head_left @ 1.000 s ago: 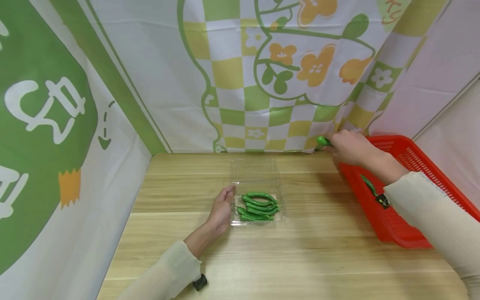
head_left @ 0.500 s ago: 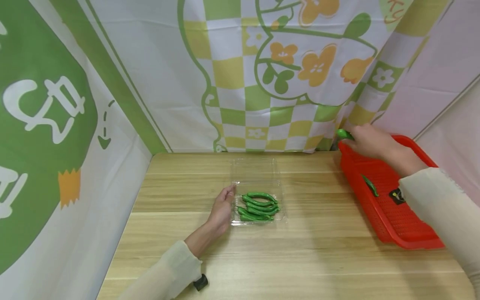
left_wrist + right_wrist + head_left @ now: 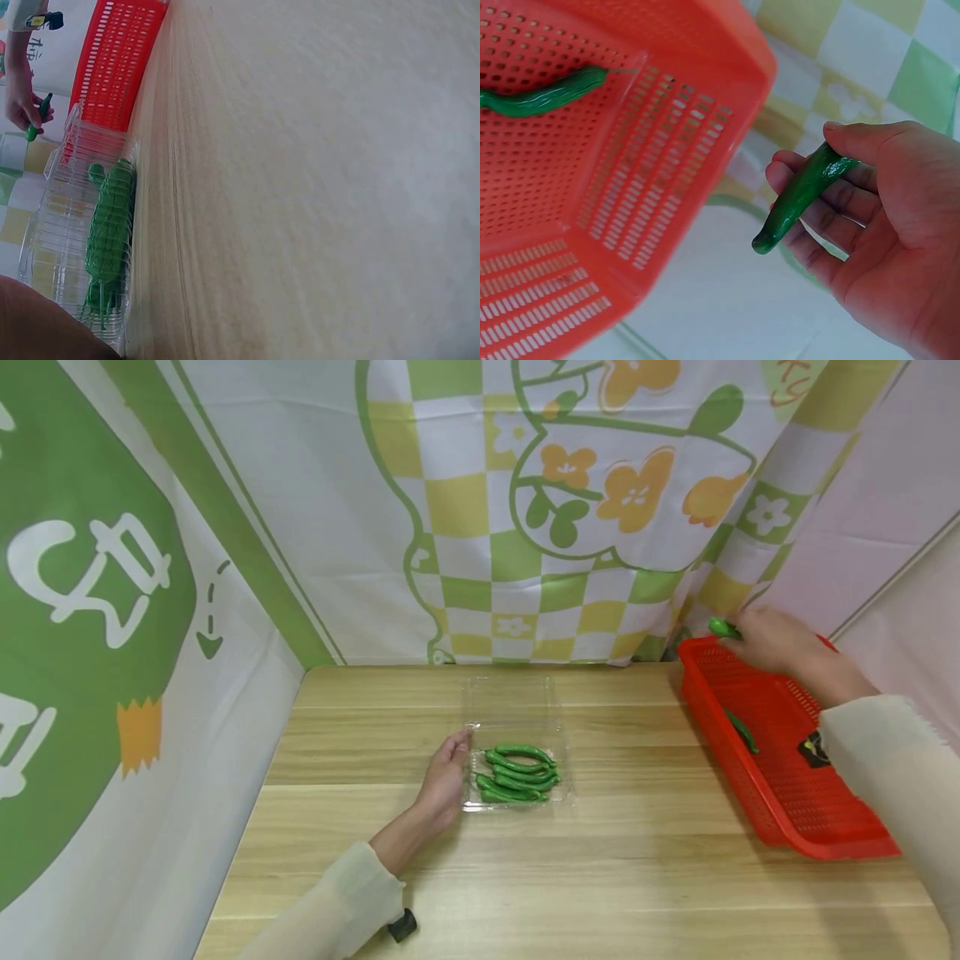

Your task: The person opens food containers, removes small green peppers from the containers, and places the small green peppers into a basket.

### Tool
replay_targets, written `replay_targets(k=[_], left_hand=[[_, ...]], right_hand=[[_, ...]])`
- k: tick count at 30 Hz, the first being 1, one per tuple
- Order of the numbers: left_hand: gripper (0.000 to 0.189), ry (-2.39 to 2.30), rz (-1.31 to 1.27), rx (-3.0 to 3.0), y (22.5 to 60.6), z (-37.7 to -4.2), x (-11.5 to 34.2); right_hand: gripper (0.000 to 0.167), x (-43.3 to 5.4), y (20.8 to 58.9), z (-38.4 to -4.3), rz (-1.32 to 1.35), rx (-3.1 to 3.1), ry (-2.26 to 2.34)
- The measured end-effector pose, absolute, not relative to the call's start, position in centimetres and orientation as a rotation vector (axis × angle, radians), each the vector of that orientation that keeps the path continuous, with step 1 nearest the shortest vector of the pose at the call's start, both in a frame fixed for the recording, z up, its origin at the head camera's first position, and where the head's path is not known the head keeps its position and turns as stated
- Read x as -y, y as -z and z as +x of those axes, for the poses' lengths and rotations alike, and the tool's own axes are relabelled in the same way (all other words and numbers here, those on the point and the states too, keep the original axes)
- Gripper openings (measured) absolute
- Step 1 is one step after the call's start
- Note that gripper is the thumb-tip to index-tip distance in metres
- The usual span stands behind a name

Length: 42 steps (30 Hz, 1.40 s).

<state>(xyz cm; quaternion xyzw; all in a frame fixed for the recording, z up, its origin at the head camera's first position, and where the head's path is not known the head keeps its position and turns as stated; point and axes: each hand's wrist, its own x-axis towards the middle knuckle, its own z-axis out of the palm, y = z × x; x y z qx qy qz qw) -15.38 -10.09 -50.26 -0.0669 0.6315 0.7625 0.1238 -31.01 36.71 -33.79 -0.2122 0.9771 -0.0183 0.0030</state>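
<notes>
My right hand (image 3: 776,643) pinches a green chili pepper (image 3: 802,193) between thumb and fingers, above the far end of the red basket (image 3: 780,822). Another green pepper (image 3: 741,731) lies inside that basket against its left side. At the middle of the table, my left hand (image 3: 442,781) grips the left edge of a clear plastic clamshell box (image 3: 510,700) whose lid is folded back. Several green peppers (image 3: 521,772) lie side by side in the box. In the left wrist view only a dark part of the left hand (image 3: 45,330) shows beside the box.
The wooden table (image 3: 615,877) runs between the box and the basket. A printed cloth (image 3: 465,510) hangs along the back, with more cloth walls at both sides. A black tag (image 3: 813,749) shows at the basket, partly behind the right sleeve (image 3: 885,760).
My right hand has moved right with the pepper, from beside the basket's far left corner to over its far end. The left hand and the box have stayed put.
</notes>
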Motion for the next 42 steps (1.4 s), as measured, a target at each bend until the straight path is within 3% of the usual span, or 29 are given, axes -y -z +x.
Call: replay_targets(k=[17, 26, 42], left_hand=[[0.048, -2.241, -0.213, -1.838, 50.3, -15.5, 10.0], [0.048, -2.261, -0.222, -1.848, 50.5, -15.6, 9.8], [0.048, -2.247, -0.213, -1.854, 50.5, -15.6, 10.0]], right_hand=[[0.016, -41.2, 35.7, -31.0, -0.539, -3.050, 0.106], [0.028, -42.7, 37.4, -30.5, -0.458, -3.018, 0.088], [0.028, -43.8, 40.1, -30.2, -0.362, -2.946, 0.287]])
